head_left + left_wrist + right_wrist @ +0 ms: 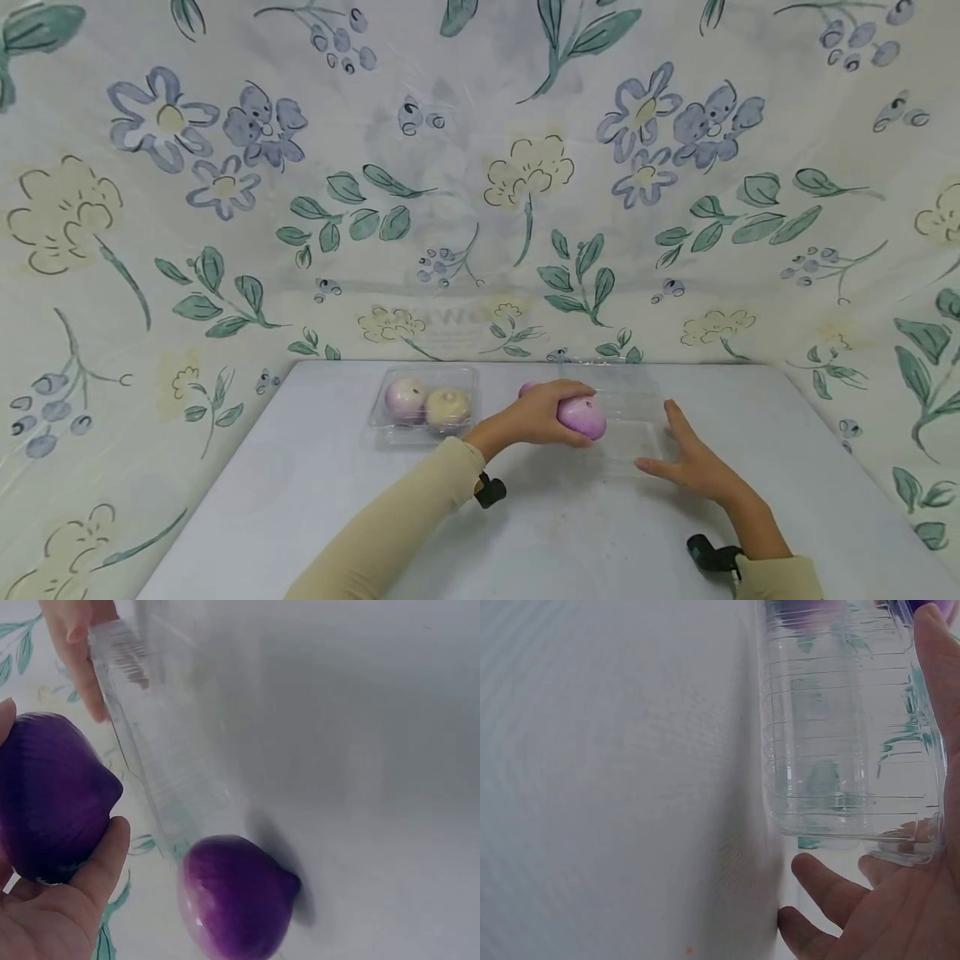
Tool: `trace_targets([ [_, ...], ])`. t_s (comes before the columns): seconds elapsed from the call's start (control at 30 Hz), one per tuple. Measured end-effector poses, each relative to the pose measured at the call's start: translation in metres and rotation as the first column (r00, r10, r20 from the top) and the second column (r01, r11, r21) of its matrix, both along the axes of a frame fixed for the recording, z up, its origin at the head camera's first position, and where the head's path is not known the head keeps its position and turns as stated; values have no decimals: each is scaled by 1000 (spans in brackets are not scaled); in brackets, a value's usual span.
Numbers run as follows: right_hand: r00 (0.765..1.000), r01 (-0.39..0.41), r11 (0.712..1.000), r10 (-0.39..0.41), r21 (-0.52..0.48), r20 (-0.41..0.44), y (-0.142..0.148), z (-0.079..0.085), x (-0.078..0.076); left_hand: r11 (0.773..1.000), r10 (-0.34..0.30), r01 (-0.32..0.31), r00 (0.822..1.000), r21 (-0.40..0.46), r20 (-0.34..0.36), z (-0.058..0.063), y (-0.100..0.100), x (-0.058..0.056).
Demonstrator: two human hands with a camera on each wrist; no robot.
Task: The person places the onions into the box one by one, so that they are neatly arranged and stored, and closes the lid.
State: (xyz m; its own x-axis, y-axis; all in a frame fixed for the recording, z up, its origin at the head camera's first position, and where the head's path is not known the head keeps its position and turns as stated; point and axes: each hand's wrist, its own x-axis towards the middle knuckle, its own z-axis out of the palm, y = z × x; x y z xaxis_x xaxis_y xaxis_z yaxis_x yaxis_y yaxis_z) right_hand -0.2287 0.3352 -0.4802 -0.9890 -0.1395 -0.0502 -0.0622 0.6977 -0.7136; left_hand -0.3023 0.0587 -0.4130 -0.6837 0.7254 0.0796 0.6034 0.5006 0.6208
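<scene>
My left hand (542, 417) grips a purple onion (585, 418), held above the table, its pointed end showing in the left wrist view. A second purple onion (238, 900) lies on the table beneath that hand; in the head view the left hand mostly covers it. Just right of the held onion stands a clear plastic box (630, 446) with its lid raised at the back. My right hand (693, 458) is at the box's right end, thumb and fingers spread apart. In the right wrist view, the fingertips are close by the ridged side of the box.
Left of my left hand, another clear plastic box (381, 407) contains a pinkish onion (406, 400) and a yellowish onion (447, 408). The white table (300, 467) ends at a flower-patterned cloth (465, 250) behind it.
</scene>
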Motion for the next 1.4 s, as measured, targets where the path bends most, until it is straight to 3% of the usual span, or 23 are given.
trace_targets([
  [0.3, 1000, -12, 1000, 12, -20, -5, 1, 3, 0, 998, -40, 39, 999, -57, -16, 3, 26, -4],
  [0.7, 1000, 0, 999, 1, -41, 17, -1, -2, 0, 997, -29, 30, 1000, -73, 13, -11, 49, -7],
  [1.07, 999, -23, 999, 22, -39, -33, 4, -1, 0, 996, -50, 49, 999, -75, -17, -17, 70, -11],
  [1.4, 1000, -20, 999, 20, -46, -16, 4, -2, 0, 997, -40, 39, 999, -68, -17, -26, 79, -12],
])
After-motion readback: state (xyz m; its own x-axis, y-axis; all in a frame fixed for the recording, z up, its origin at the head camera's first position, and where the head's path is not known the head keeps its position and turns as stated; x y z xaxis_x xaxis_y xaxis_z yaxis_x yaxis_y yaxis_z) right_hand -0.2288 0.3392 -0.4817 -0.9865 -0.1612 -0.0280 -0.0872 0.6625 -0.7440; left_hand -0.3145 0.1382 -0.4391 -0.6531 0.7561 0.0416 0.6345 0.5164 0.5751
